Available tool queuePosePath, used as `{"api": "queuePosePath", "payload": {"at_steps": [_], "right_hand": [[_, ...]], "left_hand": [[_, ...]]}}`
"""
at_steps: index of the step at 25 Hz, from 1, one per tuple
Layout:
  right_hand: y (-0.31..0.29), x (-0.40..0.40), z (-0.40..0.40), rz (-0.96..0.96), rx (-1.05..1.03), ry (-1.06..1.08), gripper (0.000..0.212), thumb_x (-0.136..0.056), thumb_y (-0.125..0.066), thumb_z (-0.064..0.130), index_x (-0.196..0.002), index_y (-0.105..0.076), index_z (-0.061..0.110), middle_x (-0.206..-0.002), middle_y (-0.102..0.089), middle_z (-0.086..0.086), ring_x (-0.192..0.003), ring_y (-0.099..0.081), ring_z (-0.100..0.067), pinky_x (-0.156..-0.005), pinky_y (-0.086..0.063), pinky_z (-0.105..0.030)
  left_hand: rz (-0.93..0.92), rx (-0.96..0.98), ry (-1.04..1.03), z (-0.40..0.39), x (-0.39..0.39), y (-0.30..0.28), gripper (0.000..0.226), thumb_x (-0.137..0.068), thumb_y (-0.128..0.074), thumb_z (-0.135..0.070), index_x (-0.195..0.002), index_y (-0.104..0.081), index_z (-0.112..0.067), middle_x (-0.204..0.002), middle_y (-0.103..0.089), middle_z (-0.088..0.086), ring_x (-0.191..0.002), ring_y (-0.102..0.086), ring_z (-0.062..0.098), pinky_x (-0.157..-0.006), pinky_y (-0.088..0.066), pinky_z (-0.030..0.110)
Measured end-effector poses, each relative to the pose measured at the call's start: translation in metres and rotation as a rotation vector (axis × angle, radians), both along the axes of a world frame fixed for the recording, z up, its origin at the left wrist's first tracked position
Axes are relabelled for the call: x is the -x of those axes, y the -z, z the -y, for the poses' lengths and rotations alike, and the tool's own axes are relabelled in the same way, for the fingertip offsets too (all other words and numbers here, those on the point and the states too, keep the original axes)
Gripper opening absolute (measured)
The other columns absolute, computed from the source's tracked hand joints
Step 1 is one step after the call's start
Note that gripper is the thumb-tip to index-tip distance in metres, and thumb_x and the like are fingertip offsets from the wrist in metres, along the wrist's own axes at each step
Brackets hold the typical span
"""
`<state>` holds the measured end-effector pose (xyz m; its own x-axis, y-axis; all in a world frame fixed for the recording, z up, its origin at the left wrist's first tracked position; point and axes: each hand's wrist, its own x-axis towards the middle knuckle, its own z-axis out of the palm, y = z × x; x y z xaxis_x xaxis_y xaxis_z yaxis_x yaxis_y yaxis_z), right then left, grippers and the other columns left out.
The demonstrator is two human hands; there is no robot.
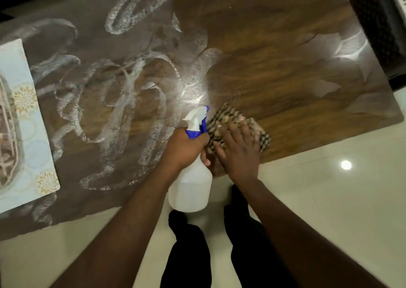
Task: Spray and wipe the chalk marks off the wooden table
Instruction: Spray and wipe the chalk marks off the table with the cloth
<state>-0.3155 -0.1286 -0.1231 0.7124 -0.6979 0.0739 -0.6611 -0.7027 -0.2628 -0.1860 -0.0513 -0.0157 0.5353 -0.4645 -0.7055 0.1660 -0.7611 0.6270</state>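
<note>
White chalk marks [123,103] loop across the left and middle of the wooden table [274,57]; the right part shows bare wet-looking wood. My left hand [183,148] grips the neck of a white spray bottle [191,189] with a blue-and-white trigger head, nozzle aimed at the chalk. My right hand [238,150] lies flat with fingers spread on a checked brown-and-cream cloth [228,117] near the table's front edge, right beside the bottle.
A pale blue floral placemat [28,138] with a basket on it lies at the table's left end. A dark chair [382,30] stands past the right end. Cream floor tiles [329,195] and my dark-trousered legs are below the front edge.
</note>
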Motion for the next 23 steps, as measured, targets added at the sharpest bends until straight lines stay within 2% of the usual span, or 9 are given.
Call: {"api": "queuePosePath", "payload": {"at_steps": [2,3,8,13,14,17,18,20,23], "right_hand": [[0.004,0.024,-0.004,-0.019,0.031,-0.308,0.048,-0.087,-0.047,0.046,-0.131,-0.051,0.028,-0.141,-0.050,0.001,-0.136,-0.035,-0.025,-0.106,-0.029,-0.054],[0.003,0.035,0.007,-0.043,0.048,-0.360,0.049,-0.087,-0.047,0.046,-0.132,-0.051,0.029,-0.142,-0.049,0.001,-0.137,-0.034,-0.024,-0.106,-0.030,-0.054],[0.001,-0.032,0.002,-0.065,0.021,0.103,0.048,-0.088,-0.043,0.045,-0.131,-0.052,0.026,-0.142,-0.048,-0.001,-0.138,-0.031,-0.026,-0.110,-0.018,-0.050],[-0.002,0.007,-0.030,-0.080,0.083,-0.357,0.049,-0.087,-0.046,0.043,-0.133,-0.051,0.030,-0.139,-0.051,0.002,-0.136,-0.033,-0.021,-0.107,-0.027,-0.047],[-0.002,0.005,-0.019,-0.083,0.101,-0.323,0.049,-0.088,-0.044,0.044,-0.134,-0.050,0.030,-0.140,-0.050,0.002,-0.137,-0.032,-0.021,-0.108,-0.025,-0.047],[-0.002,-0.065,-0.018,-0.091,0.056,0.023,0.048,-0.089,-0.040,0.044,-0.133,-0.050,0.026,-0.143,-0.047,-0.001,-0.139,-0.030,-0.025,-0.110,-0.019,-0.049],[-0.004,-0.087,-0.027,-0.071,0.039,0.031,0.049,-0.089,-0.040,0.044,-0.133,-0.050,0.026,-0.143,-0.046,-0.002,-0.138,-0.030,-0.025,-0.110,-0.018,-0.049],[-0.001,-0.097,-0.045,-0.066,-0.010,-0.130,0.049,-0.089,-0.040,0.045,-0.135,-0.047,0.028,-0.144,-0.046,-0.001,-0.138,-0.030,-0.024,-0.109,-0.017,-0.049],[0.000,-0.053,-0.030,-0.129,0.036,-0.334,0.051,-0.090,-0.037,0.047,-0.137,-0.044,0.030,-0.145,-0.045,0.000,-0.139,-0.028,-0.022,-0.110,-0.020,-0.048]], "left_hand": [[0.002,-0.024,0.001,-0.016,-0.011,0.002,0.012,-0.081,-0.058,-0.023,-0.077,-0.064,-0.013,-0.054,-0.067,0.011,-0.066,-0.074,0.035,-0.082,-0.059,0.053],[-0.010,-0.027,-0.004,-0.026,-0.015,0.003,0.010,-0.082,-0.058,-0.020,-0.075,-0.062,-0.015,-0.052,-0.066,0.011,-0.064,-0.074,0.034,-0.081,-0.059,0.054],[-0.013,-0.026,-0.107,-0.061,-0.035,0.010,0.020,-0.088,-0.058,-0.012,-0.068,-0.059,-0.012,-0.048,-0.063,0.008,-0.059,-0.071,0.030,-0.080,-0.061,0.049],[-0.002,0.156,-0.220,-0.068,-0.069,-0.004,0.004,-0.088,-0.057,-0.006,-0.087,-0.060,-0.009,-0.052,-0.059,0.011,-0.053,-0.067,0.033,-0.063,-0.060,0.047],[0.013,0.166,-0.221,-0.067,-0.076,-0.007,0.006,-0.087,-0.058,-0.006,-0.087,-0.060,-0.011,-0.052,-0.059,0.012,-0.053,-0.068,0.033,-0.061,-0.060,0.045],[0.033,0.155,-0.195,-0.063,-0.098,-0.008,0.009,-0.087,-0.059,-0.010,-0.079,-0.060,-0.015,-0.051,-0.062,0.009,-0.054,-0.069,0.031,-0.062,-0.059,0.040],[0.016,0.154,-0.182,-0.062,-0.103,-0.005,0.007,-0.087,-0.059,-0.011,-0.080,-0.061,-0.013,-0.051,-0.062,0.009,-0.054,-0.069,0.031,-0.062,-0.060,0.041],[0.016,0.146,-0.149,-0.062,-0.111,0.001,0.008,-0.087,-0.059,-0.012,-0.079,-0.061,-0.010,-0.053,-0.063,0.012,-0.056,-0.071,0.033,-0.065,-0.061,0.046],[0.020,0.123,-0.121,-0.063,-0.121,0.005,0.016,-0.086,-0.060,-0.016,-0.073,-0.061,-0.007,-0.054,-0.065,0.014,-0.060,-0.073,0.034,-0.072,-0.061,0.046]]}}
